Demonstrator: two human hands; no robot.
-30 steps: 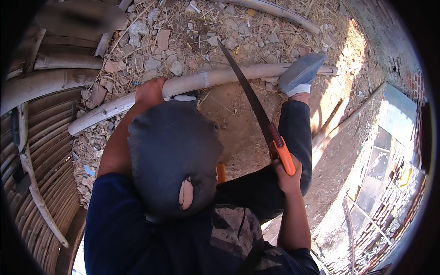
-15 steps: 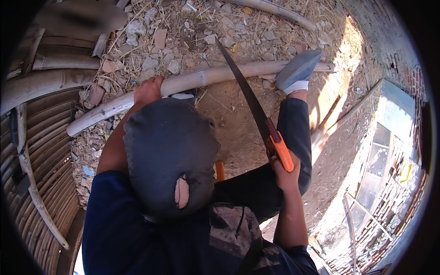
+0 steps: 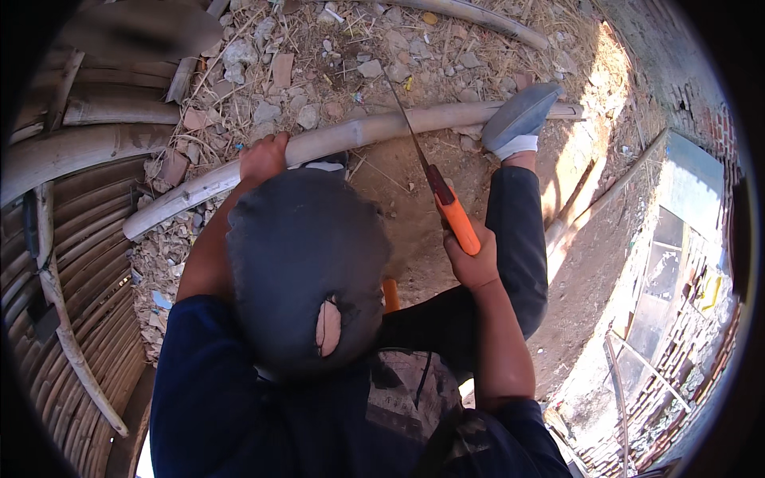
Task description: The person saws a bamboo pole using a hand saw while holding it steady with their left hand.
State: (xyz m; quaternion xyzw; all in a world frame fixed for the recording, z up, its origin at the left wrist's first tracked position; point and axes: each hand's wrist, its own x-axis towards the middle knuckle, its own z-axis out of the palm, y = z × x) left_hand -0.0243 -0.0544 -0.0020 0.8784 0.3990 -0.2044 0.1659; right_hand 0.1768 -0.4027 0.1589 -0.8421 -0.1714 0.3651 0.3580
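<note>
A pale bamboo pole (image 3: 351, 134) lies across the ground in front of me, from the left toward the right. My left hand (image 3: 264, 158) is closed over its left part. In my right hand (image 3: 476, 261) is a handsaw (image 3: 454, 220) with an orange and dark red handle. The saw's thin dark blade crosses the pole near its middle, seen almost edge-on; whether the teeth touch the bamboo I cannot tell. My right shoe (image 3: 519, 118) rests on the pole's right part. My bent left knee (image 3: 307, 263), in torn dark trousers, hides some ground.
An orange object (image 3: 390, 295), partly hidden, is beside my knee. Stones and straw (image 3: 311, 72) cover the ground beyond the pole, with another bamboo pole (image 3: 494, 24) at the far side. A slatted bamboo structure (image 3: 88, 295) stands left; a brick wall (image 3: 709, 342) is right.
My right hand has moved left and slightly away from me with the saw. The blade has turned from showing its broad side to nearly edge-on. My left hand stays on the pole.
</note>
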